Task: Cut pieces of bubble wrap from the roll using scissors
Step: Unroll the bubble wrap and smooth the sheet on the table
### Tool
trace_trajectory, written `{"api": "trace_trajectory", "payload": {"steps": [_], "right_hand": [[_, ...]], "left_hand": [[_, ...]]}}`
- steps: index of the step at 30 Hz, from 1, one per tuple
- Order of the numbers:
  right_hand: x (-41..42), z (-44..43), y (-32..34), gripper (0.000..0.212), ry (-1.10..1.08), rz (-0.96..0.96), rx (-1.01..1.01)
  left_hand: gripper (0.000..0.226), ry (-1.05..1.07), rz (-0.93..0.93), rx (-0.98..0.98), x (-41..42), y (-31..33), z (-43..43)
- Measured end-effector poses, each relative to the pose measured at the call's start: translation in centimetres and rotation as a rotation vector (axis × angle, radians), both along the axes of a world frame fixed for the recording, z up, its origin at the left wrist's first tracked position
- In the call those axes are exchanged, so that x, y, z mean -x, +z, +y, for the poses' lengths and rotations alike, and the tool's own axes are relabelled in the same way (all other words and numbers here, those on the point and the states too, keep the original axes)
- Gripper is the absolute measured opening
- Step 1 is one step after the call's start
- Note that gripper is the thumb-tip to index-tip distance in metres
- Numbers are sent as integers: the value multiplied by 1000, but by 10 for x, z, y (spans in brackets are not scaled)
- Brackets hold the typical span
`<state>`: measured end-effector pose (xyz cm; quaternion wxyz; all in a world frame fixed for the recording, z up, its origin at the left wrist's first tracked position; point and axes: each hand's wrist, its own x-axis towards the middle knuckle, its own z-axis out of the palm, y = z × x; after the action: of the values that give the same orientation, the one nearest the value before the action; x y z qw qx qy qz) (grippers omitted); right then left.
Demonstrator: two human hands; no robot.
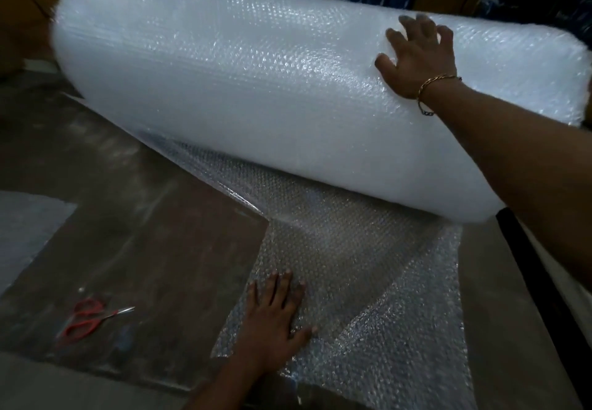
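Dim floor bears a fat, seemingly milky bubble wrap roll; left grip, right grip spread flat.

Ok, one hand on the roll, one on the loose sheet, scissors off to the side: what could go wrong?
The scissors lie off to the left, apart from both hands; lifting the left hand to fetch them may let the loose sheet shift. Only the right hand rests on the roll, so it might roll onto the sheet. The sheet looks doubled over on its right, so a cut there may run crooked.
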<state>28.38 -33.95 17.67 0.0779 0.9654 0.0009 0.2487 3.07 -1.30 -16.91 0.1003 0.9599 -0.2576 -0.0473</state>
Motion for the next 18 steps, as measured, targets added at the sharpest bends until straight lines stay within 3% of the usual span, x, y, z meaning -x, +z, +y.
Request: {"api": "trace_trajectory", "payload": {"steps": [5,10,14,18], "right_hand": [[7,9,1,68,-59,-85,83],[19,18,-6,66,-58,-139,-2],[32,17,-22,72,-36,-151,52],[42,27,-30,82,-87,-166,73]], "left_hand": [[84,6,14,5,0,1,-1],[81,-3,44,-26,-5,3,-1],[71,-21,5,-5,-17,14,-12],[75,-52,-13,-50,-32,15,-26]]}}
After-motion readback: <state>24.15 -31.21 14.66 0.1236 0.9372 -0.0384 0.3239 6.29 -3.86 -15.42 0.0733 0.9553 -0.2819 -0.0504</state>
